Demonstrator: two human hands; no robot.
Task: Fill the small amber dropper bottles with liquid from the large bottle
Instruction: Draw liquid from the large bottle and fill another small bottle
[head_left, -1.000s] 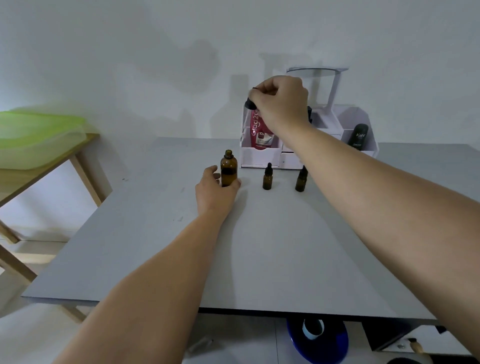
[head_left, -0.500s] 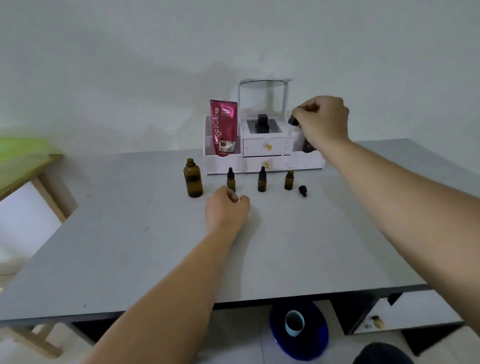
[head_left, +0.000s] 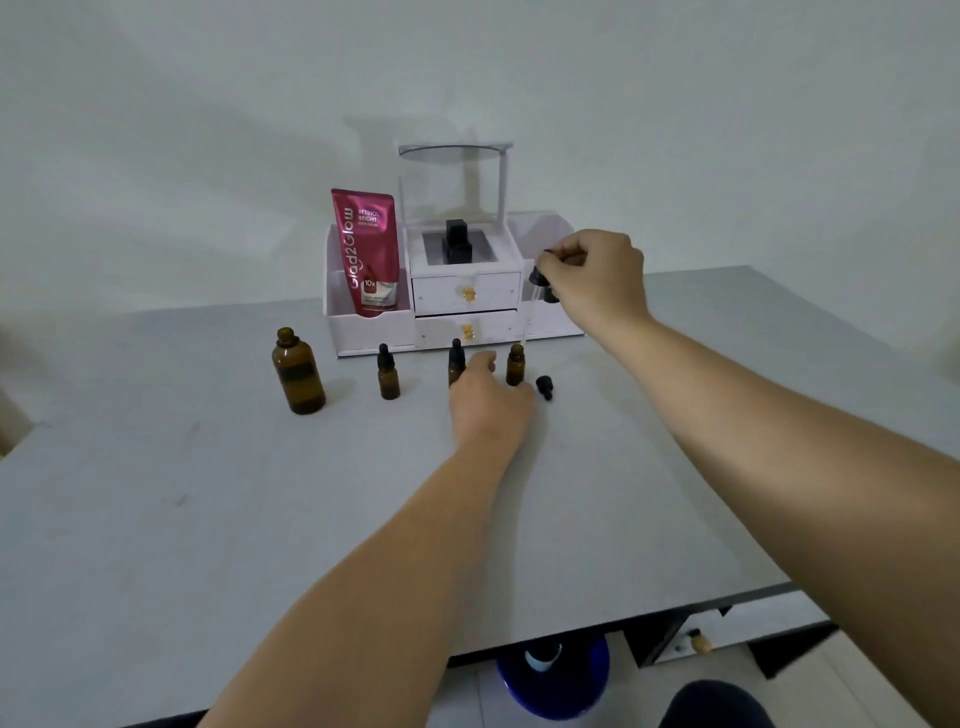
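Note:
The large amber bottle (head_left: 298, 375) stands uncapped at the left of the grey table (head_left: 208, 519). Three small amber dropper bottles stand in a row: a capped left one (head_left: 387, 373), a capped middle one (head_left: 455, 359) partly behind my left hand (head_left: 487, 400), and an uncapped right one (head_left: 515, 365). My left hand rests on the table with its fingers at the right bottle's base. My right hand (head_left: 597, 278) pinches a black dropper top (head_left: 539, 276) whose clear glass tube hangs just above the open right bottle. A loose black cap (head_left: 545, 387) lies beside that bottle.
A white drawer organiser (head_left: 467, 296) with a mirror frame stands at the back, holding a pink tube (head_left: 368, 252) and a black item. A blue water jug (head_left: 553, 675) sits on the floor under the table's front edge.
My left hand slid right from near the middle bottle to the right bottle. My right hand lowered the dropper toward the open right bottle. The view moved closer.

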